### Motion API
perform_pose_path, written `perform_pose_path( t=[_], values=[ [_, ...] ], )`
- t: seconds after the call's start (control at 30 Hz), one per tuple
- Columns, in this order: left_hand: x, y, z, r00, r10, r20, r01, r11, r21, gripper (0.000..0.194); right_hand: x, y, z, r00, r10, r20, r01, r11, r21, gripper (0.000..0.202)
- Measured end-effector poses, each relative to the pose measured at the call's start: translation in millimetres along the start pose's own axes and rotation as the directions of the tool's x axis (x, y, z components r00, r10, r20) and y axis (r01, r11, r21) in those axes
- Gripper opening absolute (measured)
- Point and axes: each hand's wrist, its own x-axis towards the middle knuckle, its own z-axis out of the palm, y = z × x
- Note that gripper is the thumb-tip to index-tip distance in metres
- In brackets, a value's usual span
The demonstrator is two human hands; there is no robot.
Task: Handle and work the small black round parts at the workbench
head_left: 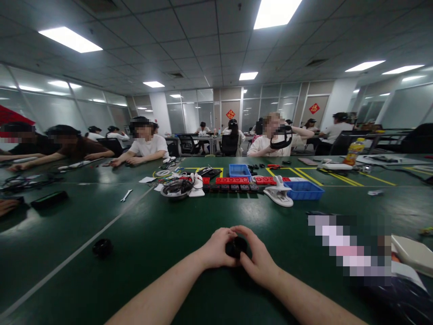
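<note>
Black ring [237, 246] between both hands, left hand [219, 248] and right hand [256, 253] closed around its sides, green surface [169, 298] beneath the grip, dark roll [102, 248] well apart, left of it.

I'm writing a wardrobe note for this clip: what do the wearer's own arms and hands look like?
The left hand and right hand are ungloved. Both forearms are bare as far as they show, with no sleeve, watch or bracelet. Any small ring is too unclear to tell.
</note>
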Motion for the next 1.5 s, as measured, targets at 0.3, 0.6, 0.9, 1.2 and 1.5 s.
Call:
perform_pose_path(
  t=[0.3, 0.6, 0.9, 1.2, 1.5],
  values=[
    [-2, 10, 14.5, 0.980, -0.028, -0.198, 0.063, 0.983, 0.171, 0.075, 7, 1, 3, 0.983, 0.159, -0.096, -0.176, 0.961, -0.214, 0.040],
    [2, 8, 13.4, 0.990, -0.068, -0.126, 0.098, 0.964, 0.247, 0.037, 9, 1, 4, 0.965, 0.256, -0.050, -0.261, 0.955, -0.142, 0.030],
    [2, 8, -1.2, 0.999, -0.031, 0.035, 0.028, 0.995, 0.099, 0.041, 4, -2, -2, 0.994, 0.102, 0.038, -0.103, 0.994, 0.032, 0.040],
    [-2, 8, 3.8, 0.995, -0.070, -0.068, 0.072, 0.997, 0.024, 0.077, 4, -4, -3, 0.997, 0.063, -0.048, -0.067, 0.995, -0.075, 0.035],
    [-3, 9, 16.7, 0.987, -0.045, -0.153, 0.084, 0.962, 0.260, 0.054, 6, -1, 4, 0.984, 0.169, -0.047, -0.175, 0.966, -0.189, 0.038]
  ],
)
